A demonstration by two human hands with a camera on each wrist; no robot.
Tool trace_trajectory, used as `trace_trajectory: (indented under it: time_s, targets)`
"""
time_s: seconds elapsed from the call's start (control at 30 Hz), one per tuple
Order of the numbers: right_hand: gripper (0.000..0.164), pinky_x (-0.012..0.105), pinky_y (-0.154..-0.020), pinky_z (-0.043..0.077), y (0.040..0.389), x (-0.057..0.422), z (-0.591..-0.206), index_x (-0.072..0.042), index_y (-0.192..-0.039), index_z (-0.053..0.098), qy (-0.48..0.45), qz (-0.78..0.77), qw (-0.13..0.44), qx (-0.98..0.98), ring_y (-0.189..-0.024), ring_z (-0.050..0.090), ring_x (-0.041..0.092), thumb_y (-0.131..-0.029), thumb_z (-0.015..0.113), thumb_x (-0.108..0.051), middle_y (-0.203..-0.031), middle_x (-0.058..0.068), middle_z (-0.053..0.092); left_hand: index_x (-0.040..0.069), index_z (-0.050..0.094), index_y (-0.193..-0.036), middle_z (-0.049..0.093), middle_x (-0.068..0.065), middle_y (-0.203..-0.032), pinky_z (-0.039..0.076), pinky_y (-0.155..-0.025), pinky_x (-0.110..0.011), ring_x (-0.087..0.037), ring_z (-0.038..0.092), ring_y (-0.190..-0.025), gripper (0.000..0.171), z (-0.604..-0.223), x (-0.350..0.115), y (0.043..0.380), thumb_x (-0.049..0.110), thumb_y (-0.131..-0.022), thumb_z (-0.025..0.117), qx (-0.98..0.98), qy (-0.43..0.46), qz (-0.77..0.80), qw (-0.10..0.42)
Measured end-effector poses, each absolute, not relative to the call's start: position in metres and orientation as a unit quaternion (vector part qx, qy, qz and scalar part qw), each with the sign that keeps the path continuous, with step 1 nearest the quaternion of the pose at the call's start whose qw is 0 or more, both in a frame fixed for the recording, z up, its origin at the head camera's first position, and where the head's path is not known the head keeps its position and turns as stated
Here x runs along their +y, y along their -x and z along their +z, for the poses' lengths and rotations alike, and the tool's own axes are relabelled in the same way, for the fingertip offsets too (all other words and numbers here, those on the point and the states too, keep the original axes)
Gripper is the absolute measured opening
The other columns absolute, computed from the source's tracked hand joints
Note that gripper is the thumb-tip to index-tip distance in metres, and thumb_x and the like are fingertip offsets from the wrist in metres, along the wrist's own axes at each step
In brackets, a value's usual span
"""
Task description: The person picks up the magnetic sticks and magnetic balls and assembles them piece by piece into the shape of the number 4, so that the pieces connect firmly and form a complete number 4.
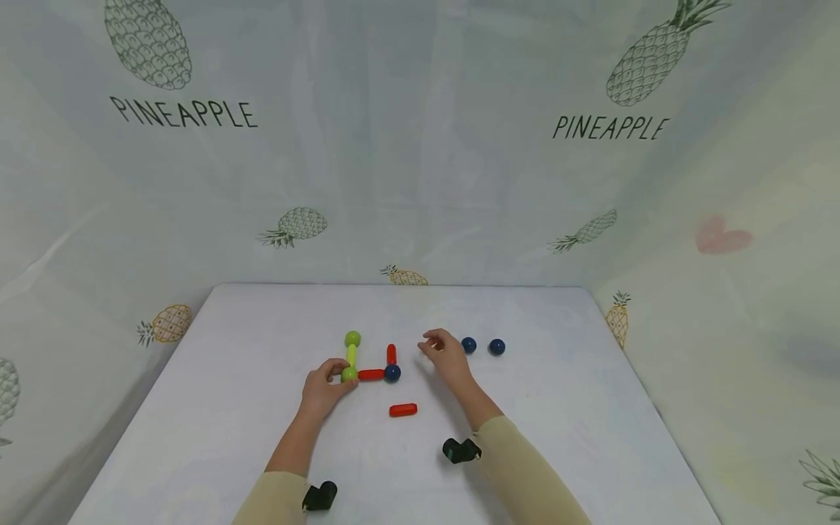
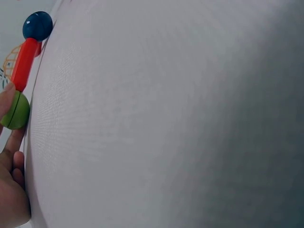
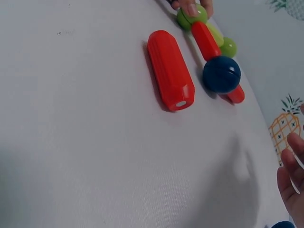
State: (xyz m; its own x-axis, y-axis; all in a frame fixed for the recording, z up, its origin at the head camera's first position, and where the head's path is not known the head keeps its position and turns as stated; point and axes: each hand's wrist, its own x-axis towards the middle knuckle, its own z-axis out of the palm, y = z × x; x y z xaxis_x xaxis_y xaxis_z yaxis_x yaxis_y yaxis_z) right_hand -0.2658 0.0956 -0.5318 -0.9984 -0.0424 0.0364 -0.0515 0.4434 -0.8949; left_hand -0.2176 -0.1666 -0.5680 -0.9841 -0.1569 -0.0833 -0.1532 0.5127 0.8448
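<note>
On the counter [image 1: 590, 408], the far red rod [image 1: 391, 354] lies at 9 o'clock from the nearer right hand [image 1: 448, 356], long axis running 12 to 6. That grip is empty, slightly parted; the left hand [image 1: 321, 388] pinches the near green ball [image 1: 350, 374].

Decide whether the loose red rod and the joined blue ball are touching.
Apart: the head view shows bare table between the loose red rod and the joined blue ball.
</note>
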Motion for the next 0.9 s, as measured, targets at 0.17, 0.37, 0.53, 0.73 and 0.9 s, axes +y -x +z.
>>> trace_trajectory:
  time_s: [0.17,0.37,0.53,0.73,0.9]
  targets:
    - [0.032,0.031,-0.070,0.048,0.264,0.104,-0.532,-0.005,-0.118,0.065,-0.012,0.521,0.016,-0.854,-0.089,0.054,0.020,-0.092,0.069,-0.023,-0.096,0.002,0.063,0.009,0.063,-0.116,0.068,-0.009,-0.109,0.040,-0.091,-0.048,-0.029,0.047,-0.106,0.040,-0.567,-0.166,0.217,0.014,-0.080,0.080,-0.868,-0.093,-0.488,0.003]
    - [0.030,0.031,-0.070,0.048,0.261,0.114,-0.531,-0.005,-0.115,0.066,0.003,0.519,0.051,-0.853,-0.089,0.056,0.020,-0.090,0.070,-0.021,-0.094,0.003,0.066,0.009,0.063,-0.116,0.067,-0.008,-0.109,0.041,-0.092,-0.048,-0.030,0.047,-0.107,0.041,-0.567,-0.166,0.217,0.015,-0.079,0.080,-0.868,-0.095,-0.487,0.000]
    - [0.028,0.029,-0.068,0.048,0.260,0.121,-0.535,-0.001,-0.112,0.066,0.009,0.530,0.089,-0.843,-0.086,0.058,0.020,-0.089,0.071,-0.016,-0.093,0.005,0.066,0.009,0.063,-0.116,0.067,-0.008,-0.108,0.041,-0.091,-0.048,-0.030,0.047,-0.106,0.040,-0.567,-0.167,0.216,0.015,-0.080,0.080,-0.868,-0.093,-0.488,0.001]
    - [0.027,0.032,-0.073,0.048,0.258,0.126,-0.537,0.001,-0.111,0.066,0.022,0.540,0.126,-0.832,-0.085,0.058,0.022,-0.088,0.071,-0.011,-0.094,0.007,0.065,0.008,0.064,-0.114,0.068,-0.009,-0.107,0.041,-0.089,-0.047,-0.030,0.048,-0.103,0.039,-0.567,-0.168,0.216,0.015,-0.080,0.080,-0.869,-0.086,-0.487,0.010]
    - [0.025,0.036,-0.079,0.048,0.256,0.131,-0.539,-0.002,-0.110,0.066,0.046,0.531,0.143,-0.834,-0.091,0.057,0.024,-0.087,0.071,-0.011,-0.100,0.009,0.063,0.009,0.063,-0.114,0.068,-0.008,-0.107,0.040,-0.089,-0.046,-0.029,0.047,-0.104,0.038,-0.566,-0.166,0.216,0.015,-0.080,0.080,-0.867,-0.093,-0.490,0.005]
